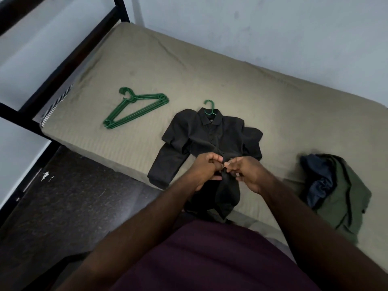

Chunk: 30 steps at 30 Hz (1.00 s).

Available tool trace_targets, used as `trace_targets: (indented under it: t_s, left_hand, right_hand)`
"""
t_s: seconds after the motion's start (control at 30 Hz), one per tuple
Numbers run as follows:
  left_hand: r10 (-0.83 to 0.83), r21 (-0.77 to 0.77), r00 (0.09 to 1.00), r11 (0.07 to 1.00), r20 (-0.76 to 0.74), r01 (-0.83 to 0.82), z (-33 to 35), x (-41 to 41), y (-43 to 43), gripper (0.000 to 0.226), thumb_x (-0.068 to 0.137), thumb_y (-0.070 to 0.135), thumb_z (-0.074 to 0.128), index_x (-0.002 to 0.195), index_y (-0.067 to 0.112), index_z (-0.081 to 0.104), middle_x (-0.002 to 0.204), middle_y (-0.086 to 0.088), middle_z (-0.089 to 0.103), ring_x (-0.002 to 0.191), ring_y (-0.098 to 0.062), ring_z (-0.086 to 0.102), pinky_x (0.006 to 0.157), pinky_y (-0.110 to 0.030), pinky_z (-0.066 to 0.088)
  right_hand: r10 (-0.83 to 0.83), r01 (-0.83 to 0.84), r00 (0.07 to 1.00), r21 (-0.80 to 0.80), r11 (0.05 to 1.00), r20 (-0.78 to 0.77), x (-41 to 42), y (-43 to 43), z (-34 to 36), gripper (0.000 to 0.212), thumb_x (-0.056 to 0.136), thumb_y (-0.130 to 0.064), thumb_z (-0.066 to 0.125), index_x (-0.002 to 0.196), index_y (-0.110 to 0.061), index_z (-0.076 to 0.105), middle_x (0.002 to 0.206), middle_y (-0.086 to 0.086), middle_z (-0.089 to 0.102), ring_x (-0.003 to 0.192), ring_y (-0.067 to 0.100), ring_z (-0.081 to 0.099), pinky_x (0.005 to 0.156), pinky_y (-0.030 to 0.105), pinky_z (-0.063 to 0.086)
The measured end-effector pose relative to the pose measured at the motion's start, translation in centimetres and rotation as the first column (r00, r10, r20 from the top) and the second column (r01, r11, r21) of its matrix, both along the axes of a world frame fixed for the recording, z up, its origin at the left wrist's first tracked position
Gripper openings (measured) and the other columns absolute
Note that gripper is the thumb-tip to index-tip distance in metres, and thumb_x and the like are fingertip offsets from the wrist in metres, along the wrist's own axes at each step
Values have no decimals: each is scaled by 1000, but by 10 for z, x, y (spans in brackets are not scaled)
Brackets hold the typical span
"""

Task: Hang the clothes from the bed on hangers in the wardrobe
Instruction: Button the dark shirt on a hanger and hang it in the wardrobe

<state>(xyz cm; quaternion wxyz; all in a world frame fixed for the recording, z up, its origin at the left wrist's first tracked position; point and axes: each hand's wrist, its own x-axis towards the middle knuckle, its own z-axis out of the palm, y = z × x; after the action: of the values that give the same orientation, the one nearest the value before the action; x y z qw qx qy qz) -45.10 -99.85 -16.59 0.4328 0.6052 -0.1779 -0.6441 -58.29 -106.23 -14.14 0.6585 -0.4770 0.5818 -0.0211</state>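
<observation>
A black collared shirt (207,135) lies flat on the bed with a green hanger inside it; only the hanger's hook (210,107) shows above the collar. My left hand (206,170) and my right hand (243,171) meet at the shirt's front placket, low on the shirt, each pinching the fabric there. The shirt's hem hangs over the mattress edge below my hands. A stack of green hangers (136,109) lies on the bed to the left of the shirt.
A pile of green and dark blue clothes (333,192) sits on the mattress (147,66) at the right. The black metal bed frame (63,66) runs along the left. Dark floor (63,202) lies below the bed's edge. A pale wall stands behind.
</observation>
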Motion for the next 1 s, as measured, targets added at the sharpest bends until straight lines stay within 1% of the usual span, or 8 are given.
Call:
trace_targets:
  t_s: [0.07, 0.17, 0.3, 0.43, 0.53, 0.63, 0.87, 1.0]
  left_hand:
    - [-13, -18, 1000, 1000, -15, 13, 0, 3, 0, 20, 88, -7, 59, 93, 12, 58, 79, -4, 56, 76, -12, 60, 68, -29, 59]
    - [-76, -59, 996, 996, -52, 73, 0, 11, 0, 24, 85, -7, 64, 95, 14, 58, 82, -2, 57, 79, -12, 60, 71, -27, 55]
    - [-216, -93, 976, 972, 6, 216, 3, 16, -1, 32, 80, -5, 71, 102, 13, 56, 87, -1, 57, 86, -15, 59, 73, -27, 53]
    - [-205, -77, 977, 975, 50, 209, 2, 17, -3, 27, 81, -6, 71, 101, 9, 59, 88, -5, 61, 83, -14, 61, 66, -26, 54]
    - [-215, -46, 975, 975, 51, 218, -1, 23, -3, 18, 83, -3, 68, 97, 7, 65, 83, -3, 67, 79, -12, 64, 64, -25, 54]
    - [-244, -43, 965, 968, 100, 249, -3, 28, 0, 11, 86, 2, 67, 94, 9, 67, 79, 0, 66, 71, -7, 60, 64, -22, 52]
    - [-276, -108, 955, 952, 112, 288, -3, 28, 8, 5, 94, 12, 62, 94, 12, 66, 77, 0, 62, 67, -4, 55, 62, -18, 48]
    - [-253, -98, 966, 962, 44, 257, -4, 31, 11, 11, 94, 13, 62, 98, 5, 69, 87, -8, 68, 78, -9, 61, 70, -19, 50]
  right_hand:
    - [18, -19, 1000, -49, 999, -17, 4, -3, 3, 8, 90, -10, 65, 83, -6, 66, 85, 11, 61, 84, 22, 53, 82, 33, 44]
    - [17, -17, 1000, -21, 1000, 18, 5, -6, 5, 12, 91, -9, 63, 94, 1, 69, 89, 13, 64, 87, 24, 56, 82, 34, 44]
    - [73, -74, 997, 48, 996, 39, 2, -9, 5, 12, 93, -13, 62, 82, -11, 68, 80, 5, 68, 77, 17, 60, 78, 30, 46]
    - [73, -74, 997, 34, 997, 28, 6, -4, 6, 18, 97, -11, 55, 82, -12, 65, 77, 4, 67, 59, 8, 59, 63, 22, 44]
    - [22, -22, 999, 10, 1000, 25, 6, 1, 2, 16, 99, -9, 51, 89, -5, 64, 80, 8, 65, 61, 14, 62, 65, 27, 50]
    - [-35, 29, 997, 82, 996, 72, 3, 5, 0, 13, 99, -9, 52, 96, -3, 62, 79, 7, 62, 60, 17, 63, 66, 31, 52]
    - [-77, 51, 985, 164, 985, 157, -2, 6, 4, 16, 98, -8, 53, 86, -7, 63, 71, 2, 59, 56, 12, 51, 62, 29, 50]
    - [-64, 30, 979, 173, 984, 195, 0, 7, 3, 16, 98, -7, 53, 85, -8, 64, 73, 2, 60, 57, 12, 51, 63, 29, 50]
